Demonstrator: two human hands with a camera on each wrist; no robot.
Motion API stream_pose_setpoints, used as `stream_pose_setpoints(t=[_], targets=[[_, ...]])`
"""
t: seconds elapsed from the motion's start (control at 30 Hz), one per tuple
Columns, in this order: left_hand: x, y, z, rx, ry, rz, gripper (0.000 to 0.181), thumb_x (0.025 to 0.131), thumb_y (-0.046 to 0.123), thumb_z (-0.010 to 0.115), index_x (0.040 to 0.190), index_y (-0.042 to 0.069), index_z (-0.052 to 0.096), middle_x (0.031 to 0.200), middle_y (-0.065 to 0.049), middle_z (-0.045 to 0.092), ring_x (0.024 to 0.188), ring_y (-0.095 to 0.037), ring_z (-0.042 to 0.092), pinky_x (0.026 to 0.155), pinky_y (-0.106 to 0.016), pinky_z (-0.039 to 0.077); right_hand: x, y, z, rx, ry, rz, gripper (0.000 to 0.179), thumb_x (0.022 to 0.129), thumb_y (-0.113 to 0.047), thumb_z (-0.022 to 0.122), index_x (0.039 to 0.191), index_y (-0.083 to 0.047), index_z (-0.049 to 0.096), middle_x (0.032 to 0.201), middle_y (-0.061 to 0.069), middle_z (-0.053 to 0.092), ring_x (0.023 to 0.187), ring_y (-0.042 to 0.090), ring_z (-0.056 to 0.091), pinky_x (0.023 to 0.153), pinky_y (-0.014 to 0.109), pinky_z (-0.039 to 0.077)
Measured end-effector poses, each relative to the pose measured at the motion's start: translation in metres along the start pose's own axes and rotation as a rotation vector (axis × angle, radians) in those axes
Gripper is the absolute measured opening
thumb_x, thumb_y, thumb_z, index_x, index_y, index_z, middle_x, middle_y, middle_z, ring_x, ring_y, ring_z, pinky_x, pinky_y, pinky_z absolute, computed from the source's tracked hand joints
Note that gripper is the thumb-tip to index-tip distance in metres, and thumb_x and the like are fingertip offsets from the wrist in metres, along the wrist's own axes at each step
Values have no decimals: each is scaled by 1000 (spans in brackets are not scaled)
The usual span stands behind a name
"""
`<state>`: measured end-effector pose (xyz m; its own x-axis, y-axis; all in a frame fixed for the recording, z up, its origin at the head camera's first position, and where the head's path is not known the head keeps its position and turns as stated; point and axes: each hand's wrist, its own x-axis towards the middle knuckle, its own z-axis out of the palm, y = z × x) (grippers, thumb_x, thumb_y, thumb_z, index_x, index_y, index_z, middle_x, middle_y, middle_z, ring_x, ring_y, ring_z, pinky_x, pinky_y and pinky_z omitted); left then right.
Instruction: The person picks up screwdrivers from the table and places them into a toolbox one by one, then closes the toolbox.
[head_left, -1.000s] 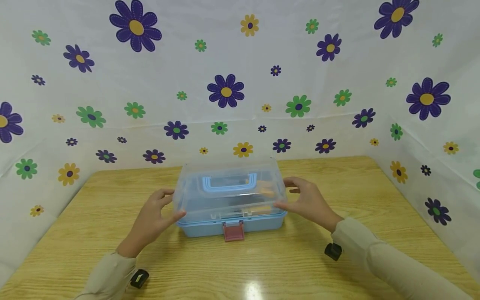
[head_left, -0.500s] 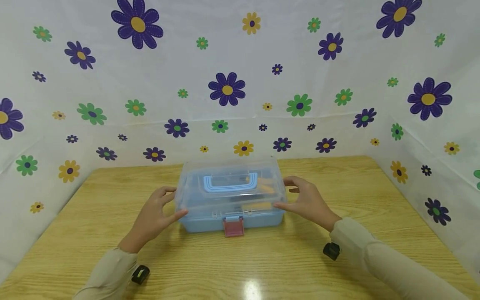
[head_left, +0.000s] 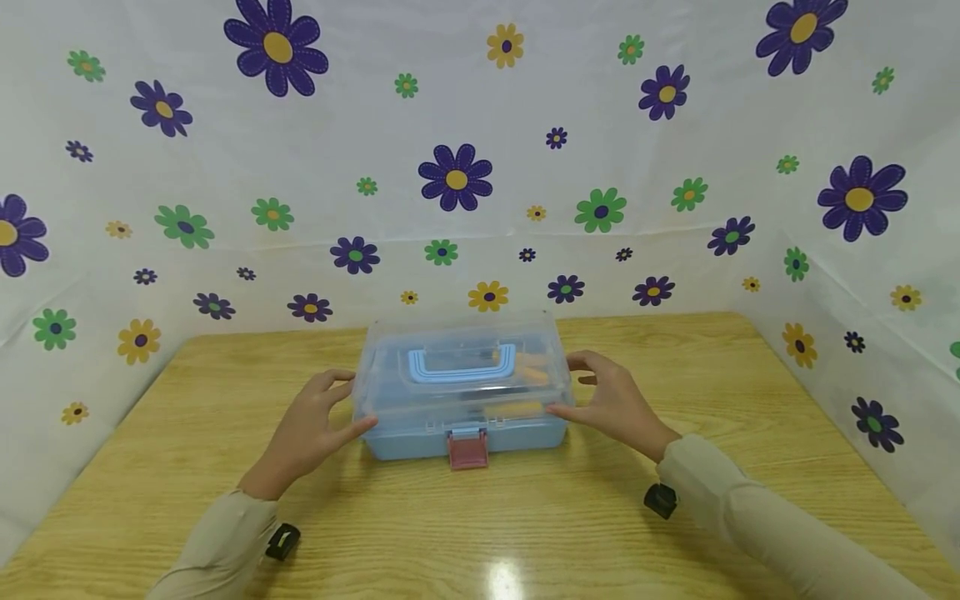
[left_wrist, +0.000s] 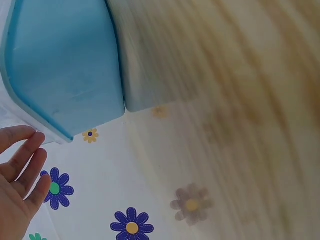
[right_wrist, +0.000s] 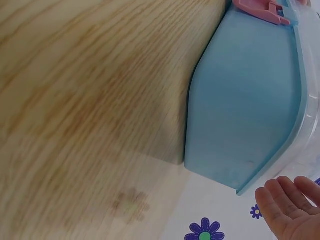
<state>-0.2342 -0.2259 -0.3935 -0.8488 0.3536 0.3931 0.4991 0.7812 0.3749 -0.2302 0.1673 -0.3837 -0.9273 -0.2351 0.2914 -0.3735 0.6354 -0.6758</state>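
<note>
A light-blue plastic storage box [head_left: 465,442] stands on the table with its clear lid [head_left: 390,400] down over the base. A blue handle [head_left: 462,364] lies folded on the lid. The pink latch [head_left: 468,452] hangs unfastened at the front. My left hand [head_left: 300,429] holds the lid's left end, thumb at the front corner and fingers along the side. Opposite it, my right hand [head_left: 611,404] grips the right end the same way. Orange-yellow items [head_left: 517,410] show through the lid. In the wrist views, the fingertips of the left hand [left_wrist: 22,172] and right hand [right_wrist: 290,207] lie close to the lid's edge.
The wooden table [head_left: 480,517] extends around the box on all sides. Behind it and at both sides hangs a white flower-print cloth [head_left: 510,92]. Each wrist carries a small black camera, the left camera [head_left: 282,542] and the right camera [head_left: 661,501].
The box has slid slightly away from me, its left end most, so it sits straighter. Both hands have kept their hold, the left moving forward with it.
</note>
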Motion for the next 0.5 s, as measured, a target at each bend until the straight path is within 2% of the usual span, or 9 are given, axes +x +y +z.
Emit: stream_pose_setpoints(t=[0.3,0.4,0.5], targets=[[-1,-3,0,50,-3,29,60,81,36,71,124,-4,59,121,-19,56,117,-37,49,95,-55,41,-2,-1,2,0,-9,-16,67,69,-28,83,123,-2,53,120,12,60,113,28,57,93,44,50],[0,-3,-2,100,13,59,61,81,38,70,123,-4,59,121,-19,58,116,-37,50,95,-55,42,-2,-3,1,-26,-16,-15,68,69,-29,83,124,-2,53,121,13,59,114,30,56,95,45,49],[1,-1,-5,185,59,105,66,79,43,70,125,-3,58,119,-20,59,113,-38,52,94,-55,42,-3,-7,-3,-98,-4,-34,71,69,-32,83,125,0,52,122,15,59,114,31,56,94,44,49]])
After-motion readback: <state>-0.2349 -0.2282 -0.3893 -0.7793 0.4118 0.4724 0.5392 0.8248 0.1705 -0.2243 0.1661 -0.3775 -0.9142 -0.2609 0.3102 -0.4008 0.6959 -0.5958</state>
